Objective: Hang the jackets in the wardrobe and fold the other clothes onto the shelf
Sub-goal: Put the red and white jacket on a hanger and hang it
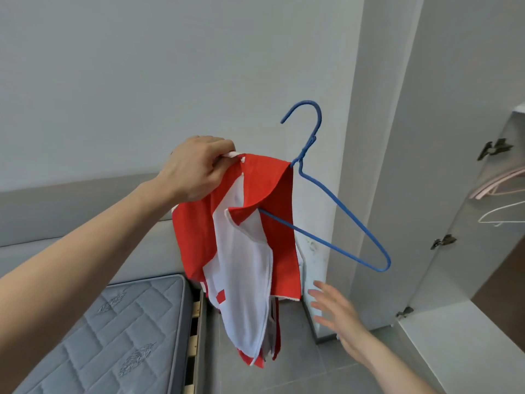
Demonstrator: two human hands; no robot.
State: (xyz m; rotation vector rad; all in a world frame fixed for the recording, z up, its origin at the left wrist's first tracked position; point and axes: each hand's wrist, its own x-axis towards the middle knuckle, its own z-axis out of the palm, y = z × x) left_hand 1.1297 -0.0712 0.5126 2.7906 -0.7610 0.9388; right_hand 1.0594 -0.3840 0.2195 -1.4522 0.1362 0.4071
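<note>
At frame centre, the left hand (199, 169) pinches the half-hung jacket (241, 251); the spread, empty right hand (335, 311) should steady the blue hanger (341, 211).

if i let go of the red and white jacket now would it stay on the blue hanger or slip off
Probably slips. The jacket covers only one arm of the blue wire hanger, and the left hand grips that side. The cloth hangs limp and bunched, so it looks floppy. The thin bare wire likely offers little grip.
</note>
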